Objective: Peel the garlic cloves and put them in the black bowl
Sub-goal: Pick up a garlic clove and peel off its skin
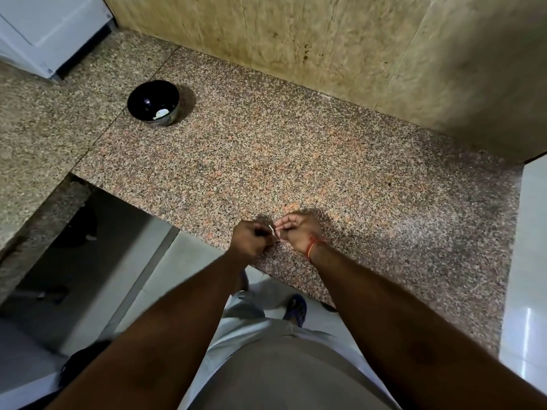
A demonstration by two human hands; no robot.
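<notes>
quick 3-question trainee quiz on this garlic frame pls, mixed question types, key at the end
1. True or false: the black bowl stands between the two hands.
2. Multiple choice. Where is the garlic clove? A) lying loose on the granite counter B) pinched between the left hand and the right hand C) dropping into the bowl
3. Fill in: the orange thread is tied round the ____ wrist.

Key
1. False. The bowl sits far back on the counter, to the left, with some pale bits inside.
2. B. Both hands curl round the small pale piece near the counter's front edge.
3. Right.
</notes>
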